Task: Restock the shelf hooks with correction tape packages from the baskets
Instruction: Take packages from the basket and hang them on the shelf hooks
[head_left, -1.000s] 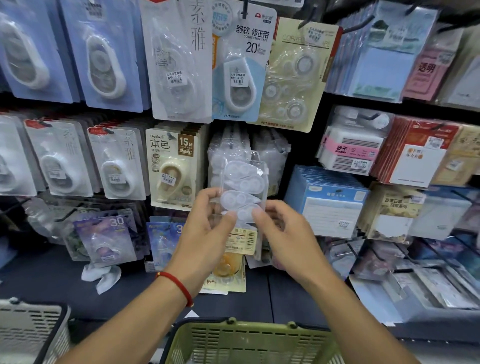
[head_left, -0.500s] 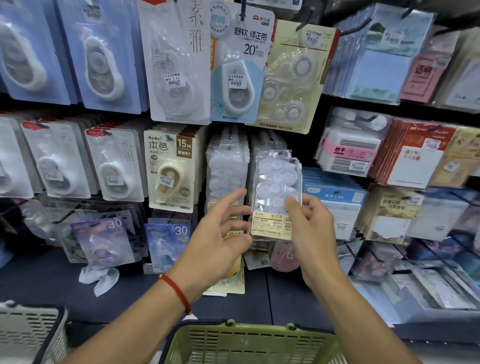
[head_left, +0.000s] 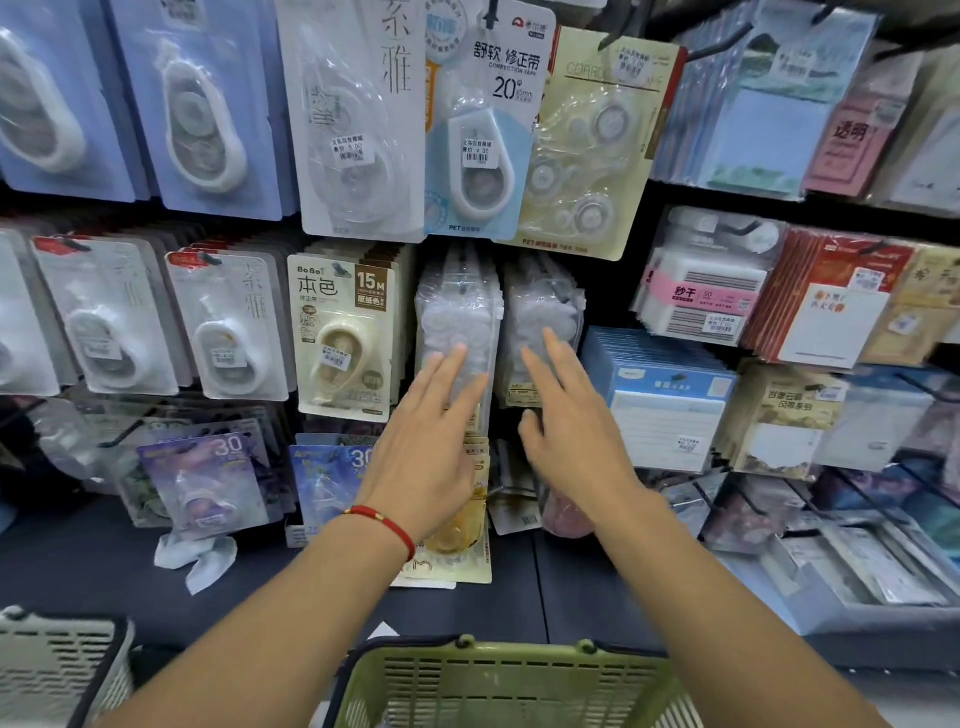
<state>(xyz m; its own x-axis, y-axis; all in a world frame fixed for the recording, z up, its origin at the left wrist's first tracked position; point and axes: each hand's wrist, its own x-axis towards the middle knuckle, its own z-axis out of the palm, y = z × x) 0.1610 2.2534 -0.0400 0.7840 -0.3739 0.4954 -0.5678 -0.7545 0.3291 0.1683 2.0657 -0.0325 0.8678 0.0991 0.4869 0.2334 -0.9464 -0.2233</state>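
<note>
Head view: the left hand (head_left: 431, 441) and right hand (head_left: 571, 421) lie flat, fingers straight, holding nothing, pressed against two clear stacks of correction tape packages (head_left: 457, 322) hanging side by side on the shelf hooks. Judged step: settling hung stock. The next move likely calls for reaching down into the green basket (head_left: 498, 680) for another package.

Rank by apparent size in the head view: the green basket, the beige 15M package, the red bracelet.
1. green basket, widest, though nearest the camera and cut off by the frame.
2. beige 15M package.
3. red bracelet, a thin band.
</note>
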